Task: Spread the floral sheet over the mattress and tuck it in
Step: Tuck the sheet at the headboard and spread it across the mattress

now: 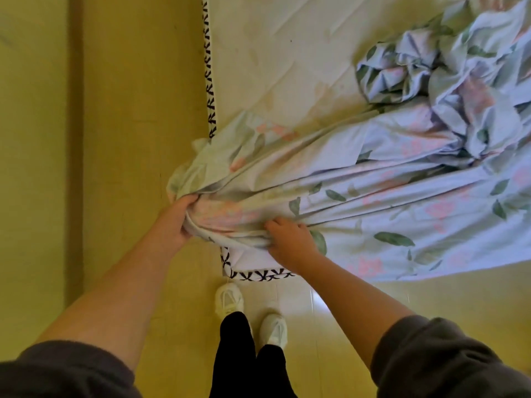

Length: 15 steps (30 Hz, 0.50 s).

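Fig.: head view, looking down on the near corner of the mattress [273,53].

I see 2 hands, both on the floral sheet [402,196].
- L hand [178,219]: fingers curled round a thick gather of fabric just off the corner, on the floor side, clenched on the cloth.
- R hand [290,239]: on top of the corner, fingers dug into the folds by the hem, grasping the sheet. The 2 hands are near each other, w/ a bunched roll of fabric between them.
- Sheet: pale blue w/ pink flowers & green leaves. It runs in long taut pleats from the hands toward upper right, where the rest lies in a crumpled heap on the mattress. Its lower-right edge hangs past the mattress's near side, above the floor [330,311].
- Mattress: cream, quilted, bare at upper left. Black-&-white patterned trim [211,81] runs along its left edge. The same trim shows uncovered at the corner below the R hand, so the sheet isn't tucked there.
- Below: 2 white shoes [229,297], black trousers [238,354], and dark sleeves [445,360] at both upper arms, forearms bare.
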Motion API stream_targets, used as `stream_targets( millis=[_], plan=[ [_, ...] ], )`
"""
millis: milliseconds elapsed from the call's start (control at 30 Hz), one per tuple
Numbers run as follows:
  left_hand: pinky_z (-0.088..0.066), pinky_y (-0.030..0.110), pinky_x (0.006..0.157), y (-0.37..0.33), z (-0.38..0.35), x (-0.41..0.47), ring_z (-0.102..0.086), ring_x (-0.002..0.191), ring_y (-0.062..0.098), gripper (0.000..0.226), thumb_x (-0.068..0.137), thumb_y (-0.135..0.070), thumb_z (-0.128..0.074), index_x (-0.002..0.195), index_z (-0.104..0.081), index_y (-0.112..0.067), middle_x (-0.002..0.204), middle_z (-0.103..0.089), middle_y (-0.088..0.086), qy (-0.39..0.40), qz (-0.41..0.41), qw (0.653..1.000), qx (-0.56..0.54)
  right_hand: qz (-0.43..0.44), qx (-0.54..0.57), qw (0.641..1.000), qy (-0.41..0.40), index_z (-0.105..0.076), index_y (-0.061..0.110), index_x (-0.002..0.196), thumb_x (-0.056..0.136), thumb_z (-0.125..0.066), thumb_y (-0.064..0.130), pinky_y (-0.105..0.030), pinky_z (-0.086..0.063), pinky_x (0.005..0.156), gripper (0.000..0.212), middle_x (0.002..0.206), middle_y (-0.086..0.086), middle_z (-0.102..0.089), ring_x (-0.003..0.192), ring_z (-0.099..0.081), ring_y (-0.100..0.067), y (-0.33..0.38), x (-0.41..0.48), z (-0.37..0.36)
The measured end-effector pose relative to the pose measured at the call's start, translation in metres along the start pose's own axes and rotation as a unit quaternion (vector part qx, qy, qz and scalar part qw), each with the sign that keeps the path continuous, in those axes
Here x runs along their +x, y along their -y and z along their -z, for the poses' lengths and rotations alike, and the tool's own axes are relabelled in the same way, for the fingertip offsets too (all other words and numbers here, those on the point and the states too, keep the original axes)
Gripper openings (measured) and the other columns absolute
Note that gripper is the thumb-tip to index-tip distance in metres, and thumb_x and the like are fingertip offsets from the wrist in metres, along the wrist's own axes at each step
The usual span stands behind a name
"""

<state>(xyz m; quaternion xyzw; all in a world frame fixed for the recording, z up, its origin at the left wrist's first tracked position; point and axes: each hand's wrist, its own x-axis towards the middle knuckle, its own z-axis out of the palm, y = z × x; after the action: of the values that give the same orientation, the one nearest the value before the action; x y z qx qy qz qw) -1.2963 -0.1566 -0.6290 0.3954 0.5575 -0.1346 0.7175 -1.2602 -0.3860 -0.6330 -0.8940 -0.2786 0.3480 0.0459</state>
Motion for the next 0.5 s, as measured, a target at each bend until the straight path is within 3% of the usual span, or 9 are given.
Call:
stream_targets(
  millis=[33, 100, 167, 267, 333, 400, 433, 500],
  plan=[
    [-0.053, 0.030, 0.060, 0.003, 0.009, 0.000, -0.064, 0.079, 0.015, 0.028, 0.090, -0.024, -0.060, 0.115, -0.063, -0.014, 0.095, -0.068, 0.003, 0.000, 0.011, 1.000, 0.013, -0.036, 0.079, 0.996, 0.011, -0.058, 0.014, 0.117, 0.091, -0.049, 0.024, -0.037, -0.047, 0.086, 0.030, 0.113, -0.008, -0.062, 0.102, -0.059, -0.028, 0.000, 0.006, 0.004],
    [-0.054, 0.024, 0.051, 0.007, 0.026, -0.006, -0.066, 0.072, 0.014, 0.025, 0.090, -0.031, -0.059, 0.110, -0.065, -0.017, 0.086, -0.070, 0.000, 0.026, 0.047, 0.998, 0.025, -0.079, 0.225, 0.967, 0.089, -0.065, 0.004, 0.097, 0.095, -0.040, 0.025, -0.043, -0.052, 0.086, 0.032, 0.087, -0.010, -0.065, 0.080, -0.060, -0.023, -0.012, 0.016, 0.010],
    [-0.054, 0.022, 0.046, 0.013, 0.042, -0.011, -0.069, 0.061, 0.012, 0.023, 0.093, -0.037, -0.052, 0.099, -0.065, -0.020, 0.074, -0.072, -0.001, 0.068, 0.097, 0.993, 0.030, -0.088, 0.301, 0.938, 0.149, -0.065, 0.001, 0.089, 0.092, -0.038, 0.032, -0.048, -0.050, 0.091, 0.041, 0.084, -0.011, -0.066, 0.079, -0.061, -0.023, -0.029, 0.018, 0.013],
    [-0.055, 0.024, 0.047, 0.021, 0.052, -0.018, -0.070, 0.062, 0.013, 0.024, 0.094, -0.038, -0.049, 0.099, -0.065, -0.019, 0.075, -0.074, 0.000, 0.096, 0.101, 0.990, 0.013, -0.127, 0.383, 0.907, 0.121, -0.063, -0.002, 0.096, 0.087, -0.043, 0.030, -0.049, -0.048, 0.092, 0.039, 0.091, -0.015, -0.065, 0.085, -0.059, -0.027, -0.040, 0.017, 0.011],
    [-0.057, 0.027, 0.052, 0.025, 0.050, -0.019, -0.071, 0.072, 0.014, 0.028, 0.093, -0.044, -0.050, 0.103, -0.065, -0.023, 0.083, -0.075, -0.001, 0.076, 0.081, 0.994, -0.014, -0.146, 0.355, 0.923, 0.007, -0.064, -0.001, 0.096, 0.092, -0.046, 0.021, -0.038, -0.048, 0.078, 0.028, 0.085, -0.011, -0.060, 0.076, -0.053, -0.021, -0.035, 0.015, 0.009],
    [-0.058, 0.027, 0.055, 0.027, 0.049, -0.020, -0.068, 0.082, 0.015, 0.027, 0.092, -0.047, -0.051, 0.104, -0.064, -0.026, 0.090, -0.074, -0.002, 0.033, 0.063, 0.997, -0.019, -0.126, 0.218, 0.952, -0.175, -0.061, 0.012, 0.091, 0.091, -0.051, 0.021, -0.032, -0.048, 0.070, 0.014, 0.084, -0.002, -0.058, 0.071, -0.053, -0.017, -0.027, 0.008, 0.006],
    [-0.057, 0.027, 0.055, 0.028, 0.051, -0.019, -0.066, 0.084, 0.014, 0.025, 0.093, -0.046, -0.051, 0.103, -0.063, -0.026, 0.093, -0.072, -0.002, 0.005, 0.059, 0.998, -0.025, -0.094, 0.155, 0.962, -0.203, -0.057, 0.016, 0.091, 0.090, -0.053, 0.025, -0.031, -0.049, 0.066, 0.010, 0.082, 0.001, -0.057, 0.068, -0.053, -0.016, -0.022, 0.001, 0.006],
    [-0.053, 0.023, 0.046, 0.030, 0.055, -0.020, -0.063, 0.080, 0.014, 0.023, 0.096, -0.042, -0.049, 0.100, -0.060, -0.022, 0.092, -0.066, -0.001, -0.044, 0.063, 0.997, -0.032, 0.000, 0.087, 0.988, -0.131, -0.051, 0.019, 0.097, 0.089, -0.054, 0.035, -0.033, -0.050, 0.060, 0.018, 0.080, 0.002, -0.057, 0.065, -0.054, -0.017, -0.011, -0.016, 0.002]
  ],
)
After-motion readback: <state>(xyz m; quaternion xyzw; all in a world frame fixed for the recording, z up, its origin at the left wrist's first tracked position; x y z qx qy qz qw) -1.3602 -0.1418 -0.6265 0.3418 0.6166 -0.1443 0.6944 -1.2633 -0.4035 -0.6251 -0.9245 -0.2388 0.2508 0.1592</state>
